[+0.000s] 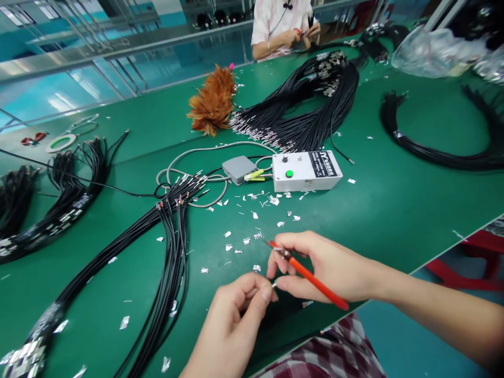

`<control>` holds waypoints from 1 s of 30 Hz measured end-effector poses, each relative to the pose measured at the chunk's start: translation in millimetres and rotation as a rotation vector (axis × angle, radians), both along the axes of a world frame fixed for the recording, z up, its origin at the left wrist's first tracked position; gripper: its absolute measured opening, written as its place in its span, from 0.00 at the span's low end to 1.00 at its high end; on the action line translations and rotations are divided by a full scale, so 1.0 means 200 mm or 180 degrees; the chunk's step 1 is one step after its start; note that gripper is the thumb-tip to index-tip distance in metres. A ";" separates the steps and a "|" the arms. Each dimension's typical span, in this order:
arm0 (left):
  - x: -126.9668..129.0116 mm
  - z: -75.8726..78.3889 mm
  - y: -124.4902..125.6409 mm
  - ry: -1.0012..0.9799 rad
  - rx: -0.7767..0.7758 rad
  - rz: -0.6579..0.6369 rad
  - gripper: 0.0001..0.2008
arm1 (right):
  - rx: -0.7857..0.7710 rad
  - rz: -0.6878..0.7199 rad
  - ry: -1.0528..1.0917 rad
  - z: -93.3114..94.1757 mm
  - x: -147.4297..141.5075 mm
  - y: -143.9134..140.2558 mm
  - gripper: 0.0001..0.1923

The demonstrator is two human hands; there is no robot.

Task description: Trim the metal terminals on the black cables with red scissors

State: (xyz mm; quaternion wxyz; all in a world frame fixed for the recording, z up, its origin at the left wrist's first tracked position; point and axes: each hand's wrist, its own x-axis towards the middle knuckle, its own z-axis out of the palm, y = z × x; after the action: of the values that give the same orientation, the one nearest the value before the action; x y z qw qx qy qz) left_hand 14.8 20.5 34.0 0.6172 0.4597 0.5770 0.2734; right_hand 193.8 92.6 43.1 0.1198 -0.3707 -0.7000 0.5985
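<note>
Left hand (236, 320), lower centre of frame: thumb and finger pinching a tip (274, 284), small and silvery. Right hand (331, 262), to its right: gripping cutters (318, 283), red-handled, fingertips beside the tip. Scraps (228, 247), silvery, mid-frame. Box (307, 181), white, green button (289, 174), above them. Cables (167, 273), black, lower left.

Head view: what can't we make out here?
All in the head view:
Silvery piece pinched in the left hand: the grip hides most of it.
White box: small print on its label too small and blurred to read.
Far-left black cable bundle: cut off by the left edge.
Co-worker: head cut off by the top edge.
</note>
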 end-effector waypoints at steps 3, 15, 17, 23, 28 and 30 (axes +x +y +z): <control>0.00 -0.03 0.00 -0.0065 0.0033 -0.0046 0.13 | 0.0961 0.0304 -0.0360 0.03 -0.01 0.01 0.06; -0.01 0.03 -0.01 0.0103 -0.0049 -0.0512 0.10 | 0.1526 0.1518 -0.0319 0.05 0.01 0.04 0.06; -0.02 0.02 -0.04 0.0248 -0.0040 -0.0465 0.09 | 0.1389 0.1527 -0.0169 0.04 0.02 0.04 0.05; -0.01 0.00 -0.04 0.0392 0.0344 -0.0550 0.09 | 0.0438 0.1042 0.0287 -0.02 0.03 0.05 0.06; -0.05 -0.07 -0.05 0.1058 0.2050 -0.0948 0.07 | -0.2475 -0.0271 0.1170 -0.18 -0.05 -0.09 0.11; -0.09 -0.12 -0.07 0.1692 0.3199 -0.0812 0.11 | -0.3230 -0.0831 0.1369 -0.22 -0.08 -0.17 0.13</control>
State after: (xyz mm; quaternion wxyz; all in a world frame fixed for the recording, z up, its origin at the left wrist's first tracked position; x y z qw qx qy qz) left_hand -2.8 6.8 10.6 0.1853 0.8150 0.4516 0.3124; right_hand 176.8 58.2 -0.7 0.1395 -0.3350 -0.2328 0.9023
